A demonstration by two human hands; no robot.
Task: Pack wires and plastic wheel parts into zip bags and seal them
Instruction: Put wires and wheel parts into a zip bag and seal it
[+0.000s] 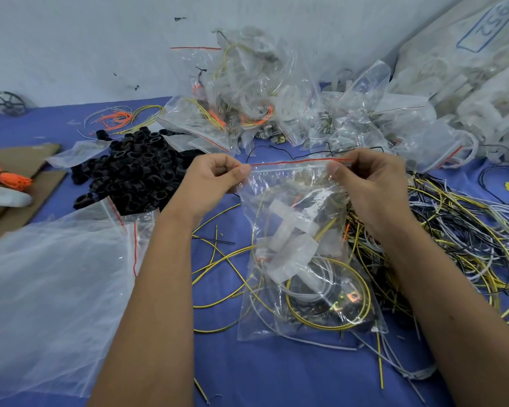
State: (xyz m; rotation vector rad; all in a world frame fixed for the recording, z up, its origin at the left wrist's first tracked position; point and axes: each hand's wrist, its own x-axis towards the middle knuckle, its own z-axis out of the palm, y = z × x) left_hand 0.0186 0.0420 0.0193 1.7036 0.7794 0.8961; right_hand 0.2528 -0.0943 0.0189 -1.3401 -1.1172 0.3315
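- Clear plastic zip bag (300, 259) hangs at six o'clock below both grips, its long axis running twelve to six.
- We pinch its red-lined mouth: left hand (215, 180) at nine o'clock, right hand (370, 183) at three.
- Wires and white parts fill it, over the blue worktop (271, 374).

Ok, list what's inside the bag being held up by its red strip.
Inside the bag: translucent white plastic pieces, yellow wires, grey-white wires and small metal bits. Dark parts at the bottom are too tangled to identify.
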